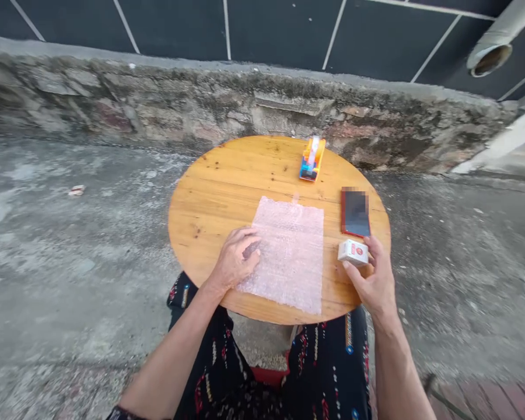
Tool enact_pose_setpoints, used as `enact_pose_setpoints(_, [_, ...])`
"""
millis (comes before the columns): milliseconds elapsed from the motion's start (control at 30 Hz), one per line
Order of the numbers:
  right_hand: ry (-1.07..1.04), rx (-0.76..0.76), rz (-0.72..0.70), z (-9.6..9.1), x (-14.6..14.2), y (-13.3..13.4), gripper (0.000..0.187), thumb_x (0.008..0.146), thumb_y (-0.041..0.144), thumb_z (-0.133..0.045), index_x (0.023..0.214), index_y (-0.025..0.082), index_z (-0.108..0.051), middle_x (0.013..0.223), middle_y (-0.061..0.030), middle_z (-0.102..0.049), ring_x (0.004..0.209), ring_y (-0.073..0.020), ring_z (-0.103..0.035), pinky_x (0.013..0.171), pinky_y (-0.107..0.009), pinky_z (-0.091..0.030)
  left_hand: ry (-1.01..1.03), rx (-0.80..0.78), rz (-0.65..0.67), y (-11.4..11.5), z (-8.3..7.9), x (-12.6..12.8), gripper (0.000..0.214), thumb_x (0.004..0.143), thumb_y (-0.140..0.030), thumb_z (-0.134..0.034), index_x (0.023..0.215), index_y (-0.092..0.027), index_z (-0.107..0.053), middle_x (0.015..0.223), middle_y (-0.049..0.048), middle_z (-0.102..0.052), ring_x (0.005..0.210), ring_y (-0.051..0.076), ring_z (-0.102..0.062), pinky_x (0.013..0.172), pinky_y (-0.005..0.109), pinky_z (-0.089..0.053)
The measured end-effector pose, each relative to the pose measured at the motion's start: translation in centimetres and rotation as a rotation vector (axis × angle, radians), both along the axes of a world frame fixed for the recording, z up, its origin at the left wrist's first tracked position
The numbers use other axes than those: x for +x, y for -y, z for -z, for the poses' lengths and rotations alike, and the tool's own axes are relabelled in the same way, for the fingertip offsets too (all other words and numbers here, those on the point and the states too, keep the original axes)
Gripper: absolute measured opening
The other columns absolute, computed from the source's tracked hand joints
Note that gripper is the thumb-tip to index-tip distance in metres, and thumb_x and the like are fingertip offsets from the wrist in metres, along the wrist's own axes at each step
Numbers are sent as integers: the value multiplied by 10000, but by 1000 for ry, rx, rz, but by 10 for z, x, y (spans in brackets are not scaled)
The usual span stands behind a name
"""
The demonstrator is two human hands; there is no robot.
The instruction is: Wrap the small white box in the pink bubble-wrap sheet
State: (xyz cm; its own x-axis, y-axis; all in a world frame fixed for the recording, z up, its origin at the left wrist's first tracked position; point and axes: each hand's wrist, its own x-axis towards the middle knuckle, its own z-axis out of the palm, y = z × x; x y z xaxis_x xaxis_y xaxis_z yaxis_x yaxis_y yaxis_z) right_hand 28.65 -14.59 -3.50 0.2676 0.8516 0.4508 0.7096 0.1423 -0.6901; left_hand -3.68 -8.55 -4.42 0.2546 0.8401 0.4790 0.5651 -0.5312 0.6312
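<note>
A sheet of pinkish, see-through bubble wrap (291, 254) lies flat on the round wooden table (201, 216). At its left edge rests my left hand (240, 256), fingers loosely curved and thumb apart, with nothing held. Right of the sheet, my right hand (374, 271) has thumb and fingers on opposite sides of a small white box (353, 252) with red print. The box is on or just above the tabletop; I cannot tell which. Part of its right side is behind the fingers.
A yellow and blue tape dispenser (312, 158) with clear tape stands near the table's far edge. A phone (356, 213) in a red case lies just beyond the white box. Past the table are a rough stone wall base (179, 105) and a drain pipe (492, 52).
</note>
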Motion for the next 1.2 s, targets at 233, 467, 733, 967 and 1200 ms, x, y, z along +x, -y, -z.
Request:
enact_pose_setpoints(233, [-61,8,72,11,-3,-9,771,711,368,-726,1396,149,-449,1283,-163,-592,1121,-321,-599,980,-518,-452,25,-6,-12,-3,2,0,237,783,-119,-591,989,-194,-681,1138,80,-660,1116,230,-585,993,422,-481])
enact_pose_setpoints(467, [-26,-8,78,12,-4,-9,669,727,339,-690,1340,144,-510,1239,-156,-627,1074,-290,-626,958,-472,-483,17,33,12,-4,7,-2,196,800,-132,-581,956,-181,-688,1109,83,-674,1110,238,-581,1004,443,-467])
enact_pose_setpoints(733, [-201,-34,89,4,-5,-5,608,689,374,-752,1231,159,-581,1106,-123,-684,953,-276,-668,894,-489,-518,3,73,17,-5,11,-2,189,798,-127,-574,932,-190,-692,1083,71,-680,1108,245,-574,989,447,-466])
enact_pose_setpoints(967, [-173,6,-239,-22,-74,-19,501,727,307,-738,1184,201,-564,1132,-99,-650,978,-233,-641,874,-416,-523,2,75,20,-5,11,-1,187,793,-134,-590,938,-191,-694,1091,72,-677,1109,250,-567,982,447,-466])
enact_pose_setpoints(1200, [6,-81,-322,-17,-116,-37,457,739,274,-710,1164,199,-560,1149,-95,-637,995,-240,-626,859,-405,-523,-18,60,17,-5,10,-1,206,796,-139,-585,961,-201,-693,1080,63,-676,1121,247,-559,994,451,-451])
